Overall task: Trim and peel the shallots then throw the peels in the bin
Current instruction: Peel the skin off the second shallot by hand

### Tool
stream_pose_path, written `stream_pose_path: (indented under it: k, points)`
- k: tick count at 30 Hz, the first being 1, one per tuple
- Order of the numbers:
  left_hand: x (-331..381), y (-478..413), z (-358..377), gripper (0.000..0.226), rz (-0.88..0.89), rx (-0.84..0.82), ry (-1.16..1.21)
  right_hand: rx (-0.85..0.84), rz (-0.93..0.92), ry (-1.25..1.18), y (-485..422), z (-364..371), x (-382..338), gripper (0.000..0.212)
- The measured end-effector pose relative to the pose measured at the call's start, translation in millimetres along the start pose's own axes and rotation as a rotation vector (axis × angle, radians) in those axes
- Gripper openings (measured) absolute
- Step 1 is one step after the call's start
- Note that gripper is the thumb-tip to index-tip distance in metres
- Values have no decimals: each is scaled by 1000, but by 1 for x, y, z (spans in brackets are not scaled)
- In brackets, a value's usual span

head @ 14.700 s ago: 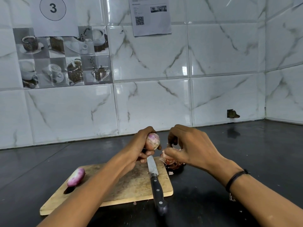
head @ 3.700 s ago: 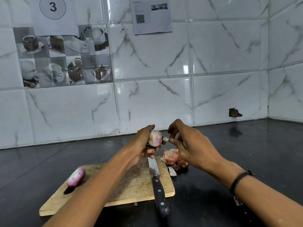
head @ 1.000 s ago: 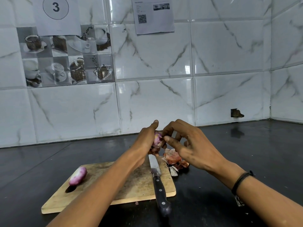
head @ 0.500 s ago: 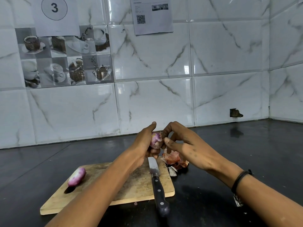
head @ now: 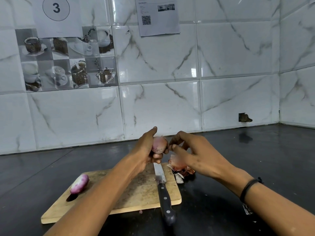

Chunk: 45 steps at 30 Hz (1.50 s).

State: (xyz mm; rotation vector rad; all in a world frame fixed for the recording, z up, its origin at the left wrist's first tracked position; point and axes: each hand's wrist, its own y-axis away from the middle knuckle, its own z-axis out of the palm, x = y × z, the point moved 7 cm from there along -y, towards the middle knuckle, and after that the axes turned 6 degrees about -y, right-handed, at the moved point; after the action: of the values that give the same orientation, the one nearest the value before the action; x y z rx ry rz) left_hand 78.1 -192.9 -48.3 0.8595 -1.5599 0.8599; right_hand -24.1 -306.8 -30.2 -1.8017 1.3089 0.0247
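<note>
My left hand (head: 144,150) grips a pale pink shallot (head: 159,144) in the air above the far edge of the wooden cutting board (head: 136,195). My right hand (head: 192,152) is just to its right, thumb and forefinger pinching at the shallot's skin. A peeled purple-white shallot (head: 79,183) lies at the board's left end. A pile of reddish peels (head: 179,167) sits on the counter by the board's far right corner, partly hidden under my right hand. No bin is in view.
A black-handled knife (head: 162,189) lies along the board's right side, handle overhanging the near edge toward me. The board rests on a dark counter (head: 238,167). A tiled wall (head: 153,99) runs behind and turns a corner at the right.
My hands have stayed together at the shallot. The left hand has turned the shallot a little, showing more of its pale side, and my right fingers have shifted along its skin.
</note>
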Motion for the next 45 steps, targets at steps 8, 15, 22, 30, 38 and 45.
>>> stream_pose_path:
  k: [8, 15, 22, 30, 38, 45]
  points:
    - [4, -3, 12, 62, 87, 79, -176, 142, 69, 124, 0, -12, 8, 54]
    - [6, -7, 15, 47, 98, 34, -97, 96, 49, 89, -1, -6, 8, 32]
    - [10, -1, 29, 19, 171, -181, 78, 183, 48, 72, -1, -12, 12, 12]
    - [10, 1, 23, 48, 195, -134, 75, 239, 104, -18, -1, -18, 17, 10]
    - [10, -1, 15, 47, 235, -110, -49, 300, 102, -57, 0, -19, 19, 12]
    - [12, -2, 14, 22, 254, -162, 120, 294, 164, -201, 3, -20, 20, 12]
